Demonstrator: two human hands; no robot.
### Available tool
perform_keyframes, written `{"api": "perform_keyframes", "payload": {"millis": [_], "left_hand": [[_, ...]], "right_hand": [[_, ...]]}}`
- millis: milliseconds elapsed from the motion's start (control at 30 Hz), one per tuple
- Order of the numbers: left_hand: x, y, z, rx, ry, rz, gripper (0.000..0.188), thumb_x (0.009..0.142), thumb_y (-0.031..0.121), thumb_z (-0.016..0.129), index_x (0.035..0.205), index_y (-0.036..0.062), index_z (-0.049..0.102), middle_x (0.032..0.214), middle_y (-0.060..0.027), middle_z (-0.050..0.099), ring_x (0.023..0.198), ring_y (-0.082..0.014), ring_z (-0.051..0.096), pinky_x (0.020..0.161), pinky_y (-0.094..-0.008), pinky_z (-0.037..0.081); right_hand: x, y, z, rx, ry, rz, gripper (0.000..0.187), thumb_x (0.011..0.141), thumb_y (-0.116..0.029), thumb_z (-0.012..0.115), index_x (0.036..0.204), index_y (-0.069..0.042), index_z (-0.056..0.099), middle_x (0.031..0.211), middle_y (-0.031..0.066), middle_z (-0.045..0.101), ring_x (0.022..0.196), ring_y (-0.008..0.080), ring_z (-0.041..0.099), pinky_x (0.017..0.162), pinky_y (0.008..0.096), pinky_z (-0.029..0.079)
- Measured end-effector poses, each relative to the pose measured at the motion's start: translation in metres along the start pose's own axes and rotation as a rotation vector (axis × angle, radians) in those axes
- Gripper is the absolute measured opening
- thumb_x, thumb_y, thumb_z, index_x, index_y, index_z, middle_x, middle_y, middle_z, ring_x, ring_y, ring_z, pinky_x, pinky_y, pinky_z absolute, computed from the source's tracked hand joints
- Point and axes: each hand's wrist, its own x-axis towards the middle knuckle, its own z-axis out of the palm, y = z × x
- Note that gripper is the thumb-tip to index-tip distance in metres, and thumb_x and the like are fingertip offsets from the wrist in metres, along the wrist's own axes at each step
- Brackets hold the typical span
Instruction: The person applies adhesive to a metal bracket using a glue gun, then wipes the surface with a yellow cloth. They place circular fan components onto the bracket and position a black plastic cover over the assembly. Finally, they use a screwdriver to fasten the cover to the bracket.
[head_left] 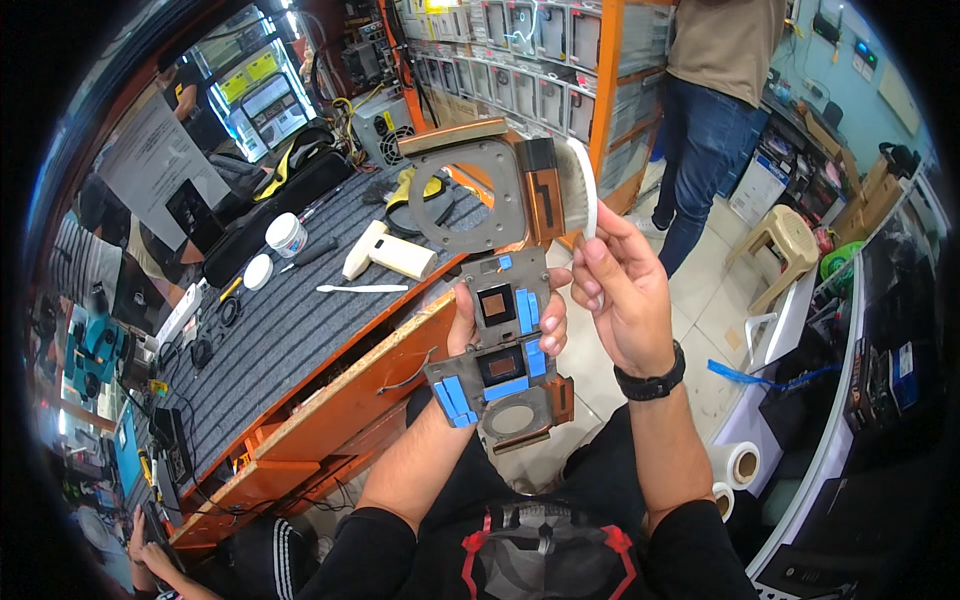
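My left hand (552,328) is closed around the middle of a laptop heatsink assembly (482,338), raised over my lap. Blue thermal pads (456,400) and two dark square contact plates cover its lower part. At its upper end are a large round fan opening and copper-coloured fins (542,190). My right hand (628,290) grips a white-handled brush (588,180) between thumb and fingers. Its pale bristles lie against or right beside the finned end; exact contact is hard to tell. A dark watch (650,375) is on my right wrist.
Left, a striped mat-covered bench (300,345) holds a cream blower-shaped tool (390,252), a white toothbrush (362,289), an open white tub (286,235) and a power supply unit (383,128). A person in jeans (705,130) stands ahead; a stool (780,250) is at right. Another person's hands (148,545) show lower left.
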Motion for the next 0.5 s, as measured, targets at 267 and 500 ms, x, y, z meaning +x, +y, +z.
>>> {"api": "perform_keyframes", "payload": {"millis": [267,500], "left_hand": [[-0.005,0.006,-0.006,-0.034,-0.044,0.023,0.111,0.089,0.087,0.045,0.148,-0.0068,0.042,0.094,-0.0078,0.053,0.081,-0.0173,0.054,0.075,-0.0318,0.045],[-0.007,0.011,-0.011,-0.064,-0.065,0.039,0.112,0.09,0.084,0.048,0.151,-0.0098,0.038,0.097,-0.0099,0.055,0.085,-0.0193,0.056,0.077,-0.0323,0.046]], "right_hand": [[-0.001,0.004,0.003,-0.068,-0.042,-0.001,0.046,0.106,-0.01,0.061,0.15,-0.002,0.05,0.1,-0.0003,0.059,0.076,0.004,0.046,0.062,0.02,0.039],[-0.002,0.008,0.007,-0.13,-0.011,0.026,0.048,0.106,-0.015,0.063,0.15,-0.002,0.05,0.095,-0.0025,0.058,0.074,0.0038,0.046,0.063,0.0198,0.038]]}}
